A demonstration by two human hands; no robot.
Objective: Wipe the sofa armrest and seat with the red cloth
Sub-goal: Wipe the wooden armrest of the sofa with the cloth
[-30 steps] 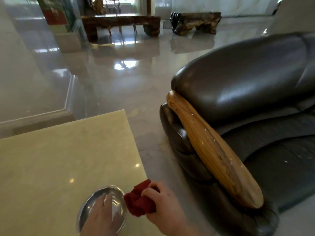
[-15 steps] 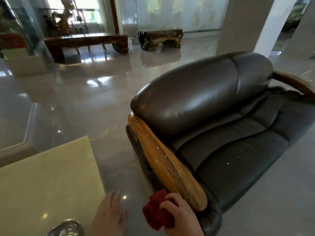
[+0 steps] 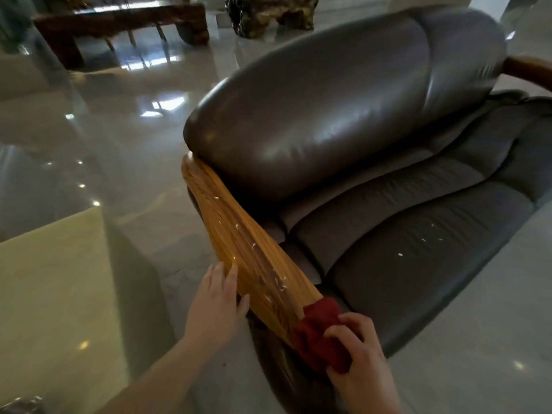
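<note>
A dark leather sofa point(image 3: 343, 115) has a long wooden armrest point(image 3: 239, 234) running toward me, dotted with small white specks. More white specks lie on the dark seat cushion point(image 3: 418, 258). My right hand point(image 3: 361, 363) grips the crumpled red cloth point(image 3: 321, 333) and presses it on the near end of the armrest. My left hand point(image 3: 216, 306) lies flat, fingers apart, against the armrest's left edge, holding nothing.
A pale yellow stone table point(image 3: 53, 294) stands at the left, with a metal dish point(image 3: 21, 406) barely showing at the bottom left corner. Glossy tiled floor point(image 3: 119, 130) surrounds the sofa. A dark wooden bench point(image 3: 119, 22) and a carved stump point(image 3: 274, 10) stand far back.
I have turned from the table to the sofa. My right hand carried the red cloth onto the armrest's near end, and my left hand left the metal dish and reached the armrest's edge.
</note>
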